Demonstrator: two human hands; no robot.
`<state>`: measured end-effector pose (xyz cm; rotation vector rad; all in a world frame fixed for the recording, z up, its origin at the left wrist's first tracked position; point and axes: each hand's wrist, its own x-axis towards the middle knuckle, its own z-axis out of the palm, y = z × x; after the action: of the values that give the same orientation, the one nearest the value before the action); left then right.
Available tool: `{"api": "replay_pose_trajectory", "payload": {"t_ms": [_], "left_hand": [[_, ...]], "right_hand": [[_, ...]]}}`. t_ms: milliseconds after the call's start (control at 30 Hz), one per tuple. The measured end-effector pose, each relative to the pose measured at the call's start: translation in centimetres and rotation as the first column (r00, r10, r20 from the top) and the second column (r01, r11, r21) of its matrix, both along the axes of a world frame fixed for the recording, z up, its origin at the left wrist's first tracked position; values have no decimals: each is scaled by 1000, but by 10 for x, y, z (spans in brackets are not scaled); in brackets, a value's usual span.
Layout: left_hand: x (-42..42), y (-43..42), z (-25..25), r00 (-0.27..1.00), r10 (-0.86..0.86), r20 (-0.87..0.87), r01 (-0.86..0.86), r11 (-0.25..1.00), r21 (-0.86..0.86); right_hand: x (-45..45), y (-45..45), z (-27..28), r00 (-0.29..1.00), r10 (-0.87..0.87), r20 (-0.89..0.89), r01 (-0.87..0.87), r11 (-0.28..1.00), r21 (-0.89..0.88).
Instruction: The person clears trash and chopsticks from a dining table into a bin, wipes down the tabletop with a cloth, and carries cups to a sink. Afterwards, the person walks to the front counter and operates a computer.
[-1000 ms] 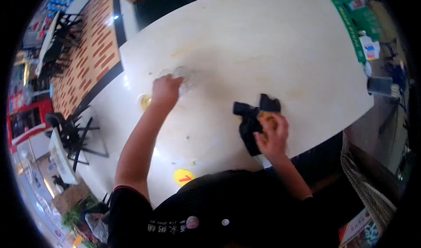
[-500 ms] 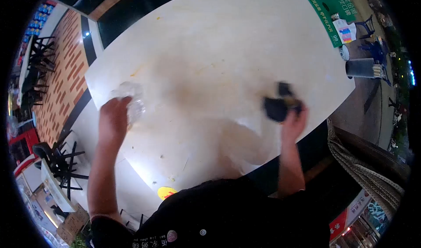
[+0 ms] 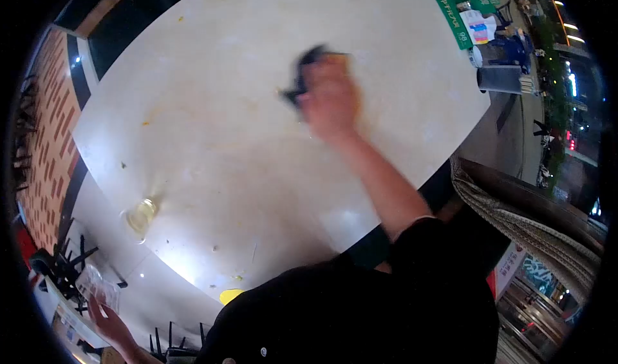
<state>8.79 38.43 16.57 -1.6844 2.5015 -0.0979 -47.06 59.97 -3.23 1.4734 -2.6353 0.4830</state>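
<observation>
My right hand [image 3: 331, 100] presses a dark cloth [image 3: 309, 71] with a yellowish part against the upper middle of the white table [image 3: 212, 87]; both are blurred by motion. Beyond the table's left edge, low in the view, my left hand [image 3: 106, 316] is closed on a clear plastic container [image 3: 96, 287]. A clear cup with yellow liquid [image 3: 141, 216] stands at the table's lower left edge. Small scraps and yellowish smears lie on the tabletop. Part of a yellow round sticker [image 3: 230, 296] shows at the near edge.
At the upper right edge are a green printed sheet [image 3: 454, 16], a white packet [image 3: 478, 27], a small bowl [image 3: 475, 56] and a grey container [image 3: 499, 79] with sticks. Black chairs [image 3: 71, 261] stand at the lower left; a woven chair edge [image 3: 515, 216] is at the right.
My left hand has carried the clear container off the table to the lower left. My right hand has moved the cloth left and farther up the table. The camera view has shifted.
</observation>
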Motion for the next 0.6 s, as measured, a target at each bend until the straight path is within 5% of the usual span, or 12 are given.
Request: {"api": "replay_pose_trajectory", "payload": {"t_ms": [33, 100, 167, 233, 300, 333, 400, 500, 567, 600], "left_hand": [[14, 5, -2, 1000, -4, -12, 4, 1000, 4], [44, 15, -9, 952, 74, -298, -65, 997, 40], [73, 23, -5, 952, 119, -281, -100, 992, 82], [94, 34, -10, 949, 152, -275, -126, 986, 110], [89, 48, -13, 918, 148, -367, -146, 989, 33], [74, 56, -5, 982, 123, -142, -129, 991, -35], [32, 72, 4, 974, 155, 166, -140, 986, -95], [69, 76, -44, 983, 173, -60, -177, 982, -60], [79, 80, -68, 979, 199, -37, -200, 979, -25], [82, 80, -77, 975, 221, 1, -221, 975, 17]], "right_hand": [[36, -33, 7, 999, -18, 32, 18, 1000, 3], [92, -78, -4, 972, 229, -59, -233, 971, -60], [131, -113, 8, 915, 403, 16, -396, 905, -158], [158, -149, 3, 825, 531, 194, -412, 800, -436], [173, -163, 31, 650, 370, 663, -150, 919, -365], [175, -168, 37, 692, 384, 612, 39, 826, -563], [157, -163, 63, 633, 328, 702, 170, 825, -539], [106, -127, 88, 516, 114, 849, 431, 822, -372], [58, -90, 65, 412, 85, 907, 544, 776, -320], [35, -65, 76, 555, -113, 824, 534, 809, -248]]}}
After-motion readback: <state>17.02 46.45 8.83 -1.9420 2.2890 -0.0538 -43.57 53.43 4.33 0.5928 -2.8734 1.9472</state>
